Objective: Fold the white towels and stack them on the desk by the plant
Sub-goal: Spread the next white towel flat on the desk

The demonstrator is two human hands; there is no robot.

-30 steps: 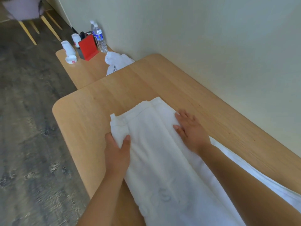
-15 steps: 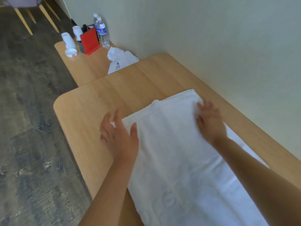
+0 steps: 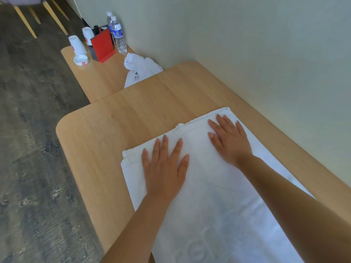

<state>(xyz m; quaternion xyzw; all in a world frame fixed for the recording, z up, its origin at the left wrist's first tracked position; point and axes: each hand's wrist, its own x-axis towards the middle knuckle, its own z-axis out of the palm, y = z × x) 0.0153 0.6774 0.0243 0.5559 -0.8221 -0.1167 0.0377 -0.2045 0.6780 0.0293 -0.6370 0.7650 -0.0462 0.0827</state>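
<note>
Both hands lie flat, fingers spread, palms down on the white towel (image 3: pixel 218 209). The left hand (image 3: pixel 164 168) presses near the towel's far left corner. The right hand (image 3: pixel 230 142) presses near the far right edge, fingertips just short of the hem. Neither pinches any cloth. They look to be pressing and smoothing so the layers lie even before the next fold.

The towel lies lengthwise on the bench (image 3: pixel 117 130), doubled judging by the stacked edges at the left corner. It runs from the hands back toward the person and out of frame below. Its right side is near the wall (image 3: pixel 247 54) but apart from it.

Judgement: mid-fold, this towel not finished, no stack seen yet. No plant in view, so the stacking spot cannot be placed.

Beyond the far end, a lower bench (image 3: pixel 95 80) carries a crumpled white cloth (image 3: pixel 141 67), likely another towel waiting, partly hidden by the main bench edge. Further back stand two water bottles (image 3: pixel 117 35), a red holder (image 3: pixel 102 47), two white cups (image 3: pixel 77 44) and a small white dish (image 3: pixel 81 60). Dark wood floor (image 3: pixel 28 130) to the left.
</note>
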